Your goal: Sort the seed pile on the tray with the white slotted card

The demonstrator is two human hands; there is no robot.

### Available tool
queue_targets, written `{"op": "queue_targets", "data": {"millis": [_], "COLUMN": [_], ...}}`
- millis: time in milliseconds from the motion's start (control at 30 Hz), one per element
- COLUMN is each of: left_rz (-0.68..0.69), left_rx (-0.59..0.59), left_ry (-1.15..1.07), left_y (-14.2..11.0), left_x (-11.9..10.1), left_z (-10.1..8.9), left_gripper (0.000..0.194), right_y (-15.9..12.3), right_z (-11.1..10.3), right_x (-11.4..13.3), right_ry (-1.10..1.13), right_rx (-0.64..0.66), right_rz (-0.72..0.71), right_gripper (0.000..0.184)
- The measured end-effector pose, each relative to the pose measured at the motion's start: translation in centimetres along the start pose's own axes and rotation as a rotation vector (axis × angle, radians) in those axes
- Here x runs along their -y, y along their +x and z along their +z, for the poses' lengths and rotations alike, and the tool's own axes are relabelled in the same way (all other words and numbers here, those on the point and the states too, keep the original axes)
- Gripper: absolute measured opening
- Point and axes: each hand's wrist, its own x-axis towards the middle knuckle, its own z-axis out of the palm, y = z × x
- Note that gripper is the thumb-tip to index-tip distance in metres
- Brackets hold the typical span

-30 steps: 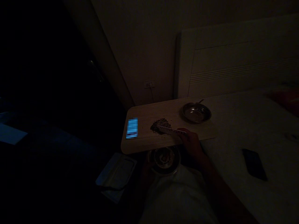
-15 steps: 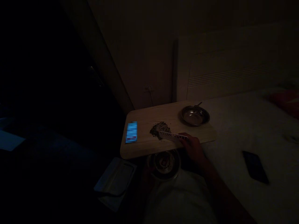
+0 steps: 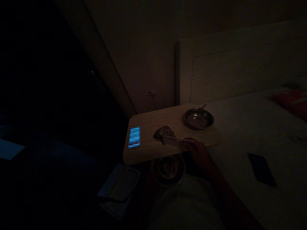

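Note:
My right hand (image 3: 198, 152) is closed on one end of a flat pale strip (image 3: 176, 141) with a row of dark marks along its upper edge. The strip's far end touches a heap of small dark grains (image 3: 163, 132) on a light wooden table (image 3: 148, 151). Below the table's near edge, a round metal bowl (image 3: 181, 175) with some residue inside sits by my lap. My left hand (image 3: 153, 177), very dark in shadow, grips the bowl's left side; its fingers barely show.
A shiny metal pan (image 3: 199, 118) stands at the table's back right. A lit phone (image 3: 134, 137) lies at the left end. On the bed to the right is a dark phone (image 3: 262, 169). A pale flat package (image 3: 120, 188) lies low at left.
The strip in my right hand has tilted so more of its marked face shows, its tip shifting slightly toward me at the heap's near edge. The view has shifted slightly.

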Motion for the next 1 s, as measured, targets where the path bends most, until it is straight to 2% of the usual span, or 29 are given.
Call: {"op": "queue_targets", "data": {"millis": [133, 433, 767, 1000], "left_rz": [0.011, -0.034, 0.007, 0.030], "left_rx": [-0.010, -0.050, -0.025, -0.037], "left_ry": [0.016, 0.014, 0.019, 0.095], "left_y": [0.1, 0.5, 0.0, 0.0], "left_x": [0.1, 1.0, 0.1, 0.1], "left_z": [-0.1, -1.9, -0.6, -1.0], "left_gripper": [0.054, 0.058, 0.052, 0.048], "right_y": [0.0, -0.1, -0.5, -0.6], "right_z": [0.1, 0.3, 0.3, 0.9], "right_x": [-0.1, -0.1, -0.5, -0.6], "right_ry": [0.004, 0.057, 0.056, 0.094], "right_rx": [0.016, 0.011, 0.008, 0.017], "right_rz": [-0.005, 0.025, 0.037, 0.049], "right_gripper": [0.024, 0.024, 0.024, 0.024]}}
